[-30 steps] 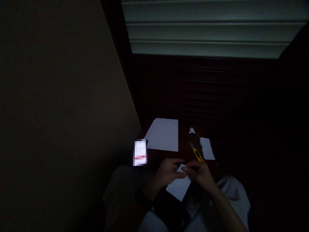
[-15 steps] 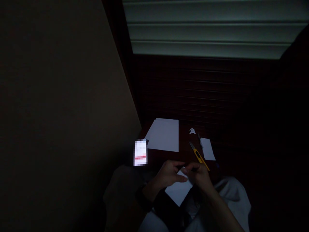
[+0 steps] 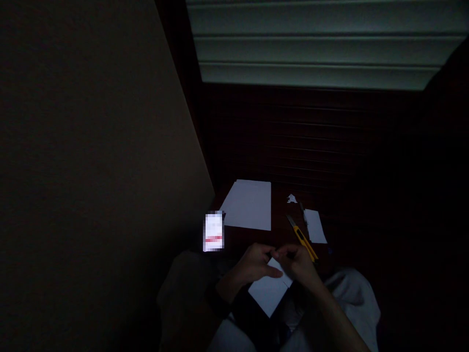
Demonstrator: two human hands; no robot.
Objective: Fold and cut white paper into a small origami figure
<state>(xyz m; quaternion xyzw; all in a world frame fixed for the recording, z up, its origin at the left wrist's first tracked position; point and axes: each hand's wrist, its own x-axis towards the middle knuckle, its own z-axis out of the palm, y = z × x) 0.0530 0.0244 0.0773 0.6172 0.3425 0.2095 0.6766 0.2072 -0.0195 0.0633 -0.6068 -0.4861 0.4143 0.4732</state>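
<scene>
A white sheet of paper (image 3: 268, 296) is held low in front of me, above my lap, one corner pointing down. My left hand (image 3: 258, 263) grips its upper left side, the thumb lying across the top face. At the upper corner, my right hand (image 3: 297, 264) pinches the paper between thumb and fingers, close to the left fingertips. A thin dark line or slit shows near the right edge of the sheet. A yellow utility knife (image 3: 303, 240) with its blade out lies just beyond my right hand.
White sheets (image 3: 249, 204) lie at the back of the dark table, beside a lit phone (image 3: 213, 232) with a blurred screen. To the right are a small cut paper piece (image 3: 292, 198), a pen (image 3: 304, 213) and a smaller white paper (image 3: 315, 226). A wall (image 3: 110, 146) stands close on the left.
The held paper has shifted slightly down and left. My right thumb and fingers have moved left to the upper corner, meeting the left fingertips. Things on the table stay put.
</scene>
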